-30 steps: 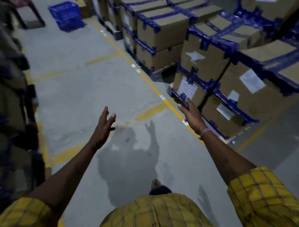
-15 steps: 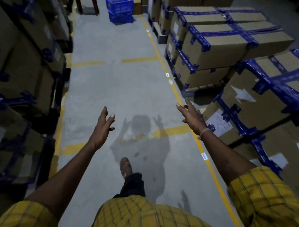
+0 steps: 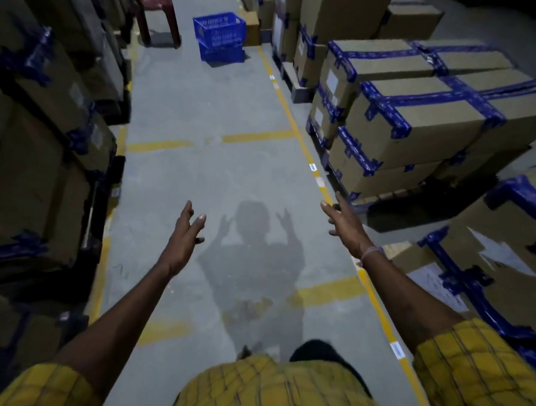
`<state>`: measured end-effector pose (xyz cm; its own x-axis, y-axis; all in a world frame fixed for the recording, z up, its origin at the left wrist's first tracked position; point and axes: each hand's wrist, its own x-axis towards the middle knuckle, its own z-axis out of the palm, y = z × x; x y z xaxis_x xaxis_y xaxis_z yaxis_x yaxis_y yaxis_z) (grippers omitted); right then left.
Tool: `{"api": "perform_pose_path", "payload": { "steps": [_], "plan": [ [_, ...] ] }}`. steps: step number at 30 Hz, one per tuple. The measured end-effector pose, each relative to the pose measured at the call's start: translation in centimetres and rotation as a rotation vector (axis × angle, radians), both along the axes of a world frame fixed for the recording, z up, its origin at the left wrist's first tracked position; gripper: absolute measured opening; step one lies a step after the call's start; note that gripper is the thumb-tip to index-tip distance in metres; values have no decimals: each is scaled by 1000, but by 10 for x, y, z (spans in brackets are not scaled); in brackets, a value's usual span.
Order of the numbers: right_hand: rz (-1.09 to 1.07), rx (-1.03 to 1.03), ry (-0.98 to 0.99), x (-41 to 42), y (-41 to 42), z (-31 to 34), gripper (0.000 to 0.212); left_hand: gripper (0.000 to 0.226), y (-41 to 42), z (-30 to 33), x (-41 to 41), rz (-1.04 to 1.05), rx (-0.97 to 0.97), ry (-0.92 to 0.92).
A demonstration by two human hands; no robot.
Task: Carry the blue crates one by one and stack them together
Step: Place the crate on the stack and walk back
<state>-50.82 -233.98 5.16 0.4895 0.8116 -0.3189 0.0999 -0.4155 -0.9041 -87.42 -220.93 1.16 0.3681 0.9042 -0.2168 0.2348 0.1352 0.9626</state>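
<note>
Left hand (image 3: 182,237): grip wide, fingers spread, empty. Right hand (image 3: 346,225): grip wide, empty. Blue crates (image 3: 220,37): two stacked, far down aisle floor (image 3: 207,113).

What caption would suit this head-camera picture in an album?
Both bare hands, left and right, open and empty, reach toward stacked blue plastic crates down a carton-lined warehouse aisle.

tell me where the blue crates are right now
In the head view the blue crates sit stacked at the aisle's far end, top centre, between a red stool on their left and a small cardboard box on their right.
</note>
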Motion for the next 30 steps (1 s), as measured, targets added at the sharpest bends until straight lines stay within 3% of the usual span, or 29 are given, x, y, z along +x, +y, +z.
{"api": "perform_pose_path", "payload": {
  "steps": [9, 15, 21, 26, 30],
  "plan": [
    [11, 60, 22, 62, 207, -24, 93, 71, 196, -5, 51, 22, 29, 24],
    [47, 63, 55, 126, 371, -39, 87, 94, 338, -14, 105, 69, 19, 34],
    [127, 19, 37, 170, 535, -15, 113, 86, 474, 6, 152, 124, 28, 7],
    [172, 18, 7, 186, 656, -2, 96, 89, 574, 3, 165, 191, 11, -16],
    [183, -6, 1, 196, 758, -8, 96, 76, 673, -13, 168, 194, -3, -15]
  ]
}}
